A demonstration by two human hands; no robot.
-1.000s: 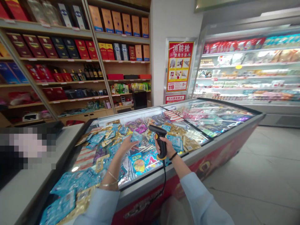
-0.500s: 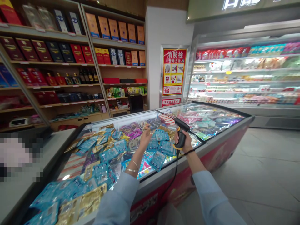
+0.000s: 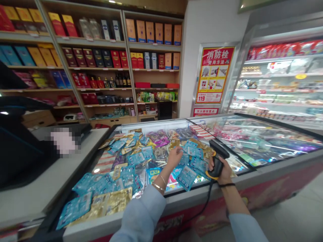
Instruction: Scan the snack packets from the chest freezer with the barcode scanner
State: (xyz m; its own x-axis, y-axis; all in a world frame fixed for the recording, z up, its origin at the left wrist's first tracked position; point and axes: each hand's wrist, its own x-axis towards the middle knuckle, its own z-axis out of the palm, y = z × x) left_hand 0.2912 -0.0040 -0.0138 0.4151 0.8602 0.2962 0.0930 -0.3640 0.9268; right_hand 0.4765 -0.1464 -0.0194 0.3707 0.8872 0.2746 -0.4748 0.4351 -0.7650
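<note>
My right hand (image 3: 223, 168) is wrapped round the grip of a black and yellow barcode scanner (image 3: 215, 164), its head tilted up and its cord hanging down past the freezer edge. My left hand (image 3: 175, 157) is closed, with fingers curled together above the packets; what they pinch, if anything, I cannot make out. Just beyond its fingers is a gold packet (image 3: 174, 143). Blue packets (image 3: 187, 177) lie between and below my hands on the glass lid. More blue packets (image 3: 96, 183) and a large gold packet (image 3: 113, 201) are spread at the near left.
The chest freezer (image 3: 282, 171) has a raised frame and runs off to the right. A counter (image 3: 83, 151) adjoins it on the left, with a dark machine (image 3: 22, 148). Shelves of boxed goods (image 3: 98, 58) and a lit refrigerated display (image 3: 280, 84) stand behind.
The view has swung left, so everything appears further right and the counter machine shows. My left hand has come lower over the packets. The scanner stays in my right hand.
</note>
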